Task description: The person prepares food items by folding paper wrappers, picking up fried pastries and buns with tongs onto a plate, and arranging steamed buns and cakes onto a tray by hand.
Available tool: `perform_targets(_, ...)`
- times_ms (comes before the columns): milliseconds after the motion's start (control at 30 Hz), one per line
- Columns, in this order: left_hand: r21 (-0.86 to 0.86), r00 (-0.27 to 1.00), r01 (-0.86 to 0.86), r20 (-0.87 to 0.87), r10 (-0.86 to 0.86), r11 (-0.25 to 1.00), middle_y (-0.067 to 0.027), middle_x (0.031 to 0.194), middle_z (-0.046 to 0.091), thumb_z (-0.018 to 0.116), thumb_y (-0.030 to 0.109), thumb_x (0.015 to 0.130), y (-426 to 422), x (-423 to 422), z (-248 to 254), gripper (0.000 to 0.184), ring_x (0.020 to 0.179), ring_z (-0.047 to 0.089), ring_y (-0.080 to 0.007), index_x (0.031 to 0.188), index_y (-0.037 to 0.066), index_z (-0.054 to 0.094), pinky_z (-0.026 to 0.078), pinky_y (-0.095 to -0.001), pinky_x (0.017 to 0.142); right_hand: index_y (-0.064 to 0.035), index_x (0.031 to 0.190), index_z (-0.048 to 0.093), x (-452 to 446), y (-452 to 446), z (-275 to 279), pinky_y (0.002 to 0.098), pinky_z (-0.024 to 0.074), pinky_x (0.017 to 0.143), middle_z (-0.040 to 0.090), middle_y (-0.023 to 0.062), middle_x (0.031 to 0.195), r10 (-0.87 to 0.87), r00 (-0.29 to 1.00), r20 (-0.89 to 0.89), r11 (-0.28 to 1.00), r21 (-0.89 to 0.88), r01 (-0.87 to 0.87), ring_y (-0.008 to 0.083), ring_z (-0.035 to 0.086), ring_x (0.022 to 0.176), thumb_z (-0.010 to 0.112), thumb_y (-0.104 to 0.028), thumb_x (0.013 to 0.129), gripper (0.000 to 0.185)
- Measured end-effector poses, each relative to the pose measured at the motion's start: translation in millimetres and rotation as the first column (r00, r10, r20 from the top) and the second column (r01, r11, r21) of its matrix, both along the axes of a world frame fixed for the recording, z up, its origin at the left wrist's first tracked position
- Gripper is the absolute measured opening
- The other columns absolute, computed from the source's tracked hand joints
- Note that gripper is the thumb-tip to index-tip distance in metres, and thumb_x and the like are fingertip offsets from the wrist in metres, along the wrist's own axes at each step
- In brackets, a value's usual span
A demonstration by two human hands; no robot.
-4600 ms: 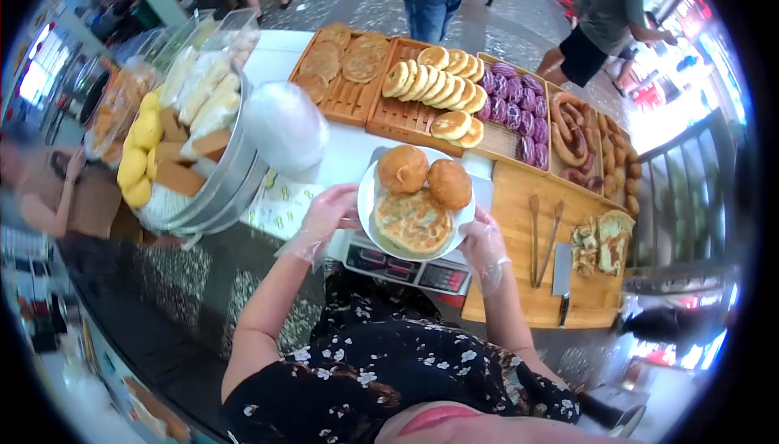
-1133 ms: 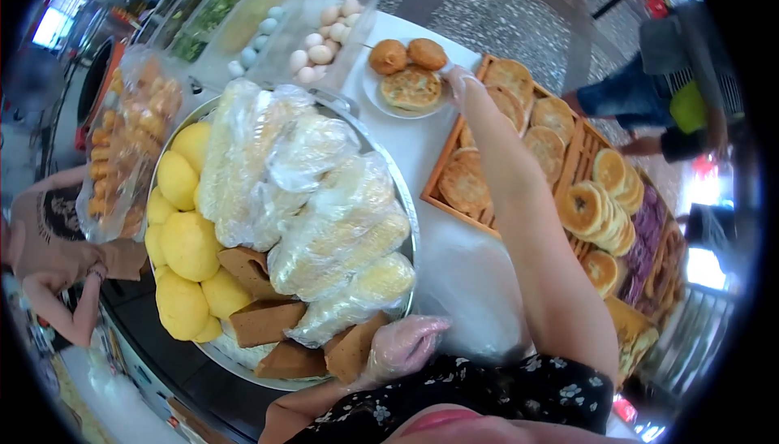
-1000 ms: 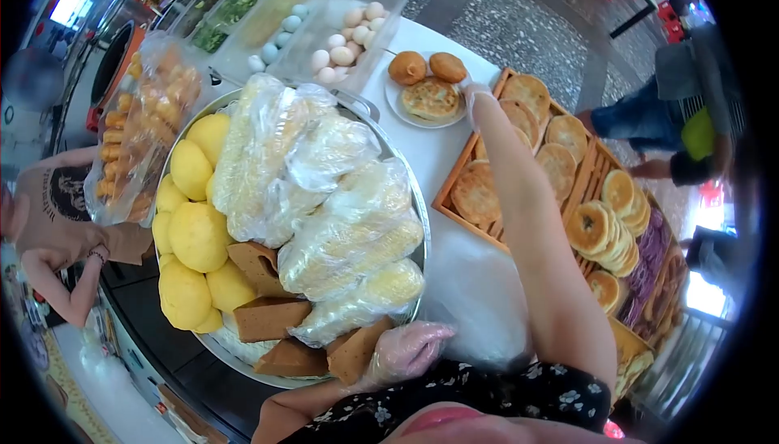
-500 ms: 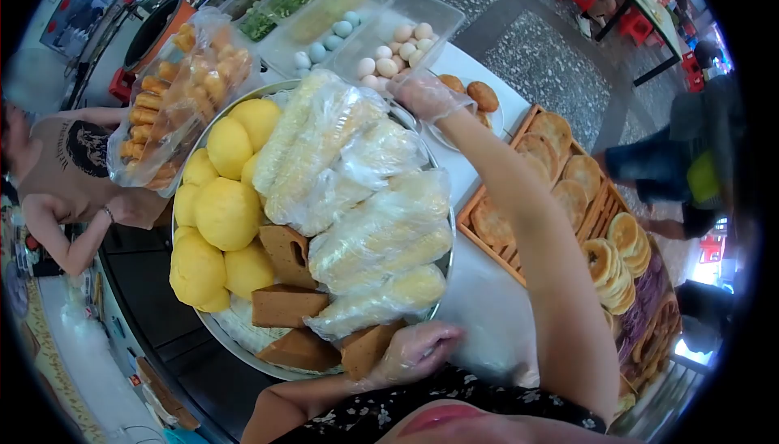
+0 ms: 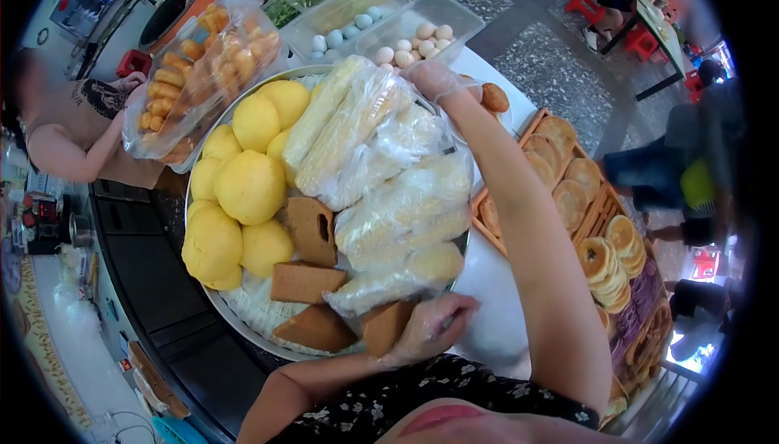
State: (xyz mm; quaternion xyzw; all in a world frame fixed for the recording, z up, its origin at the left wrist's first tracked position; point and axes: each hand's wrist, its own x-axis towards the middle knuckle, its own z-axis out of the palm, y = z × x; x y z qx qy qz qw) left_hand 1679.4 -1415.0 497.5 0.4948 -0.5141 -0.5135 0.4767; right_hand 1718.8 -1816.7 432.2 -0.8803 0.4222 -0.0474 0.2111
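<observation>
Head view. Wrapped corn [image 5: 349, 131]: lies in the round tray [image 5: 235, 324], upper end just beside the right hand [image 5: 430, 80]. Est. firm, moderately light per cob, slick on the outside; best held round the middle of one cob, since loose plastic alone may slip.

Eggs [image 5: 426, 40]: in the clear tub [image 5: 457, 15] just past the same hand. Judged fragile, smooth and apt to roll; cup one from above, light pressure. Tub itself looks light and stiff; grip at the rim.

Brown cake [image 5: 388, 326]: at the tray's near edge, by the left hand [image 5: 436, 326]. Likely soft, springy, easily dented; support from below, flat on the cut sides.

Right hand: gloved, at the tub's near edge, back toward camera. Fingers hidden; spread not readable. Cannot tell whether it holds anything, or touches tub or corn.

Left hand: gloved, half curled, narrow gap between thumb and fingers. Nothing seen in it. Contact with cake unclear.
</observation>
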Motion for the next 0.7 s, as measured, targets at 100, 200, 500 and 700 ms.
perform_targets(100,-0.175,0.993,-0.075,0.073,0.089,0.982,-0.0109,0.084,0.066,0.060,0.001,0.085,0,-3,-5,0.013,0.072,0.064,-0.0209,0.098,0.002,0.063,0.051,-0.0295,0.064,-0.0158,0.120,0.063,-15,10,15,0.0358,0.0406,0.098,0.063,0.0176,0.116,-0.290,0.901,0.324,0.944,0.251,0.214,0.0301,0.055,0.115,0.064,-0.028,0.082,0.041)
perform_targets(200,-0.230,0.985,-0.092,0.118,0.122,0.969,-0.0105,0.084,0.065,0.059,0.002,0.085,2,-7,-15,0.014,0.072,0.064,-0.0220,0.098,0.003,0.062,0.051,-0.0313,0.065,-0.0134,0.126,0.058,-47,49,73,0.0349,0.0452,0.093,0.064,0.0150,0.114,-0.163,0.877,0.453,0.960,0.276,0.036,0.0304,0.060,0.106,0.067,-0.016,0.075,0.051)
perform_targets(500,-0.446,0.949,0.153,-0.182,-0.257,0.882,-0.0119,0.102,0.063,0.056,0.004,0.088,75,27,48,0.023,0.096,0.062,-0.0275,0.111,0.004,0.058,0.051,-0.0349,0.080,-0.0085,0.122,0.060,3,115,252,0.0287,0.0490,0.088,0.067,0.0071,0.111,0.088,0.883,0.461,0.960,-0.277,0.049,0.0144,0.062,0.095,0.060,-0.010,0.087,0.035)
perform_targets(700,-0.661,0.930,0.160,-0.148,-0.336,0.733,-0.0093,0.091,0.068,0.058,0.001,0.087,123,257,108,0.017,0.081,0.067,-0.0233,0.103,0.005,0.064,0.053,-0.0306,0.072,-0.0049,0.124,0.058,107,202,295,0.0301,0.0482,0.089,0.065,0.0093,0.113,0.206,0.956,0.210,0.926,-0.357,-0.121,0.0165,0.061,0.096,0.061,-0.022,0.087,0.041)
